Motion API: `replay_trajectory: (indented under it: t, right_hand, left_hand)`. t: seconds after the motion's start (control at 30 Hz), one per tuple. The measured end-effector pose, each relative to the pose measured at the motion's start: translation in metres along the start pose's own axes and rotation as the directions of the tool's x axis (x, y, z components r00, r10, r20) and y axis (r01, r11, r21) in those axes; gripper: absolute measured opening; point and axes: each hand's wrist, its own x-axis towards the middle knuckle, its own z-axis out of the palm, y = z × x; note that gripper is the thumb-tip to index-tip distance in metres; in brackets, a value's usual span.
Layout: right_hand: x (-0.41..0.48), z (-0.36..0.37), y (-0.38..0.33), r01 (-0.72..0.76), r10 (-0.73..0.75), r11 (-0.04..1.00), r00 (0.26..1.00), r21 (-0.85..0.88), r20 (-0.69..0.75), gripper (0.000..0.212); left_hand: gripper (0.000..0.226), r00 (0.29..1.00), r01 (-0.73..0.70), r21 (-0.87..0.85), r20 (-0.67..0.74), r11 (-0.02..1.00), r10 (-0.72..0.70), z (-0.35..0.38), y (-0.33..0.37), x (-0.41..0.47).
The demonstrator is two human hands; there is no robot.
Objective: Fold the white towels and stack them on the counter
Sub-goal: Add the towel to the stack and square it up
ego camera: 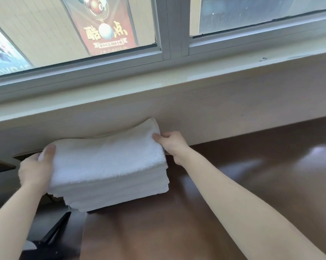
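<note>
A stack of folded white towels (109, 171) sits on the dark brown counter (233, 184), close to the pale wall under the window. My left hand (35, 168) grips the stack's left end, thumb on top and fingers hidden under or behind the edge. At the far right corner, my right hand (170, 144) pinches the top towel with thumb on top and curled fingers behind it. The topmost towel bulges slightly at the back right corner. The stack's lower layers show at the front edge.
A pale sill (196, 85) and window frame (175, 29) run across above the counter. Left of the counter is a gap with dark objects (51, 239) below. Shiny brown counter surface stretches to the right and front of the stack.
</note>
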Motion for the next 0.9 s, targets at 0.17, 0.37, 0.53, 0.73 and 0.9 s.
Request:
replay_trajectory:
  t: [0.17,0.37,0.53,0.73,0.9]
  right_hand:
    - [0.006,0.005,0.010,0.047,-0.047,0.999,0.999,-0.002,-0.027,0.010]
    - [0.005,0.004,0.010,0.089,-0.097,0.990,0.993,-0.112,-0.069,0.040]
    - [-0.003,0.008,-0.008,0.315,-0.364,0.894,0.925,-0.318,-0.107,0.060]
    - [-0.004,0.025,0.012,0.466,-0.407,0.477,0.868,-0.745,0.283,0.064]
    - [-0.006,0.020,0.013,0.343,-0.390,0.283,0.894,-0.896,0.220,0.065]
  left_hand:
    - [0.069,0.994,0.012,-0.034,-0.113,0.999,-0.016,0.004,-0.014,-0.011]
    - [0.089,0.999,-0.026,0.152,-0.037,0.988,0.032,0.006,-0.019,-0.010]
    - [0.085,0.870,-0.398,0.522,-0.046,0.754,0.491,0.013,0.021,-0.032]
    - [0.075,0.675,-0.734,0.436,0.376,0.521,0.635,0.068,0.043,-0.071]
    - [0.083,0.686,-0.727,0.423,0.481,0.540,0.546,0.078,0.030,-0.072]
